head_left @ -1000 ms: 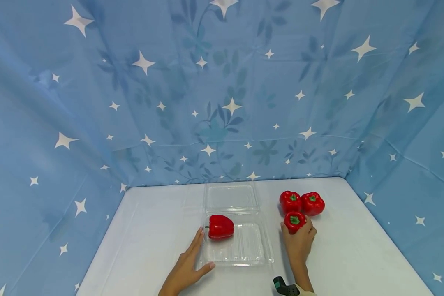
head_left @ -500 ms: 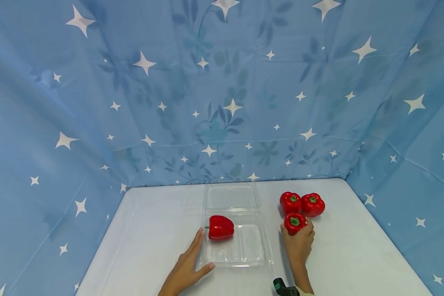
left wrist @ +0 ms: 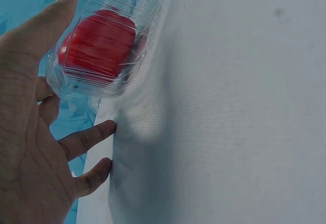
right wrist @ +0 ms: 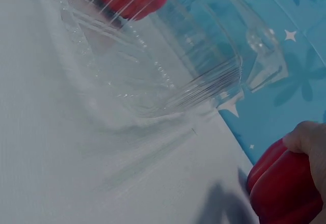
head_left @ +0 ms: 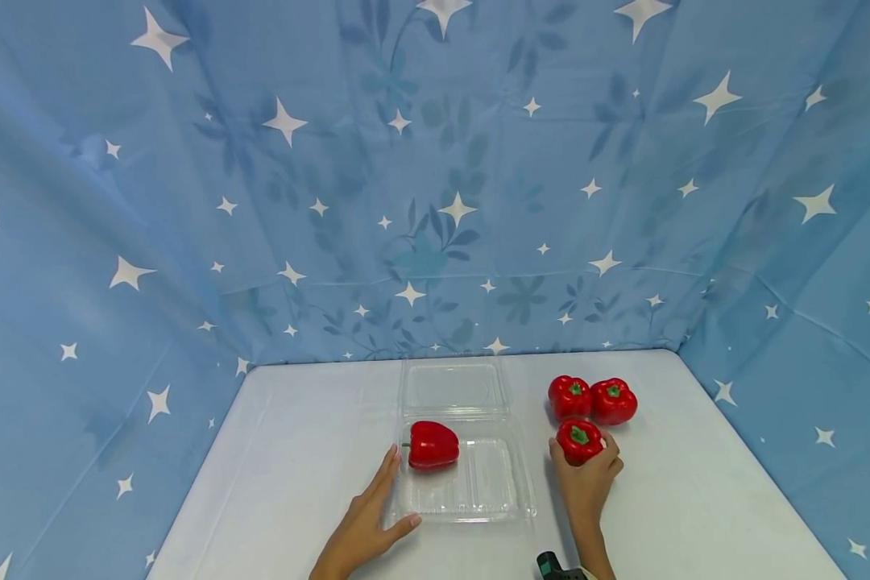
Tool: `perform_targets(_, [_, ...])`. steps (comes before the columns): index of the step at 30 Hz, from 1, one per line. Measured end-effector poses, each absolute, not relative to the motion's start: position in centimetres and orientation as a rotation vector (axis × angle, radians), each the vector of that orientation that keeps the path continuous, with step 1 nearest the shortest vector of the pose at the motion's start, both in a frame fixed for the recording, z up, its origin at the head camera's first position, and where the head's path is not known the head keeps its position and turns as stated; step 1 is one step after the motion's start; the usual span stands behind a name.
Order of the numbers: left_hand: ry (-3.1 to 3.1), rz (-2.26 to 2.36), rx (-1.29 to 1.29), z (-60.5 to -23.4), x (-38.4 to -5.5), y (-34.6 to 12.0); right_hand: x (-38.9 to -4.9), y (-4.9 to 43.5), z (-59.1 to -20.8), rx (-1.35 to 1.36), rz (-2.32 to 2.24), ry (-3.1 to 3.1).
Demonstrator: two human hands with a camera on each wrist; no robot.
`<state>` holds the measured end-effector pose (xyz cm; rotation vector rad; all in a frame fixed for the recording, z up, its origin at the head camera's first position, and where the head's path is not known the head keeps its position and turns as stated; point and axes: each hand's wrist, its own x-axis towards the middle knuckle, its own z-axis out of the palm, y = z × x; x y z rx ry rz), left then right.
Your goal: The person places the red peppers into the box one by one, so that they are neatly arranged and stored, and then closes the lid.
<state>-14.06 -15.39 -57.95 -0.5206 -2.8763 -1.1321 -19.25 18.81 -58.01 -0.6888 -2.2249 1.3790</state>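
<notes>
My right hand (head_left: 587,487) grips a red bell pepper (head_left: 578,443) with its green stem facing up, thumb on one side and fingers on the other. The right wrist view shows this pepper (right wrist: 282,188) close above its shadow on the cloth. Left of it lies a clear plastic clamshell box (head_left: 491,483) with its lid folded back. One red bell pepper (head_left: 433,445) rests on its side in the box's left part, stem pointing left. My left hand (head_left: 366,519) lies along the box's left edge, fingers extended and thumb apart, as the left wrist view of the hand (left wrist: 30,127) also shows.
Two more red bell peppers (head_left: 569,398) (head_left: 613,401) stand side by side just behind the gripped one. A white cloth covers the table (head_left: 297,435). Blue curtains with white stars (head_left: 435,177) enclose the back and both sides.
The pepper in my right hand has shifted slightly toward me and tilted a little, away from the two behind it. My left hand, the box and the other peppers have stayed put.
</notes>
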Motion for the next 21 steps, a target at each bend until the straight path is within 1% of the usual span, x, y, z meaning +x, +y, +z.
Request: perform_targets(21, [-2.918,-1.129,-0.509,-58.0,-14.1,-15.3,-18.7,18.2,-55.8,-0.325,1.454,-2.135])
